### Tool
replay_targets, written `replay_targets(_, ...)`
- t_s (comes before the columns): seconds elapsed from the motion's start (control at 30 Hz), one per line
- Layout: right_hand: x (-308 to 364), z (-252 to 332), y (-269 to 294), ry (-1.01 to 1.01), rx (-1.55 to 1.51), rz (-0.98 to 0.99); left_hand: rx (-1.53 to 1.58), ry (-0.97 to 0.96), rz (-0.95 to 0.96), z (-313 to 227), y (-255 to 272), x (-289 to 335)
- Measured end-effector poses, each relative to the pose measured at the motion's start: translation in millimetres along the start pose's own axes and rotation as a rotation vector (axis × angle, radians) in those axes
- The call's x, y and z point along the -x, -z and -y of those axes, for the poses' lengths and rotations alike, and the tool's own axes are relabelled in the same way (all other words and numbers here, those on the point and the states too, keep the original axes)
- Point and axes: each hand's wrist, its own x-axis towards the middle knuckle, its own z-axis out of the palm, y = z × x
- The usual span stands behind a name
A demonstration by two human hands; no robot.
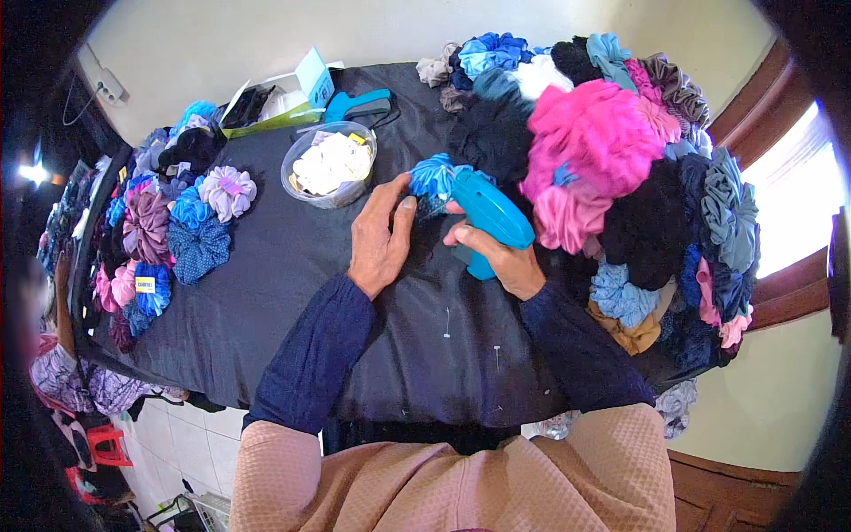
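My right hand (507, 258) is wrapped round the handle of a teal tagging gun (493, 211), whose front end lies against a blue gathered scrunchie (433, 176). Left of it, the fingertips of my left hand (381, 235) grip the scrunchie's near left edge, with the thumb pointing up beside it. The gun's tip and any needle are hidden by the cloth. Beyond my left hand stands a clear round tub (291, 184) filled with small white and yellow tags. Two small plastic tag fasteners (447, 324) lie on the black cloth (417, 372) between my forearms.
A large heap of scrunchies, with bright pink ones (581, 142) on top, rises close to my right hand. Another pile of scrunchies (199, 248) lies at the left. At the back are an open box (312, 84) and a second teal tool (355, 102). A wall borders the far edge.
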Motion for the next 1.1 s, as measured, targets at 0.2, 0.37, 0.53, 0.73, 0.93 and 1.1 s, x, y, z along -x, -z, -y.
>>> replay_targets(0.2,0.8,7.5,2.4,-0.064,-0.003,0.019,-0.004,0.022,0.041,-4.8,0.5,0.6)
replay_targets(0.37,-2.8,13.0,7.3,-0.081,-0.036,0.055,-0.058,-0.002,0.037,2.5,-2.7,1.9)
replay_targets(0.53,-6.7,18.7,11.2,-0.236,-0.255,0.12,0.005,0.069,0.037,18.3,-3.2,4.3)
replay_targets(0.73,-9.9,22.6,19.2,-0.238,-0.443,0.231,-0.032,0.073,0.02,10.4,-1.1,1.3)
replay_targets(0.93,-7.2,25.2,19.9,-0.309,-0.498,0.285,-0.249,-0.225,0.118,10.7,-3.9,-0.9)
replay_targets(1.1,-8.1,23.1,21.1,-0.294,-0.538,0.334,-0.161,-0.22,0.129,16.1,-4.2,-0.2)
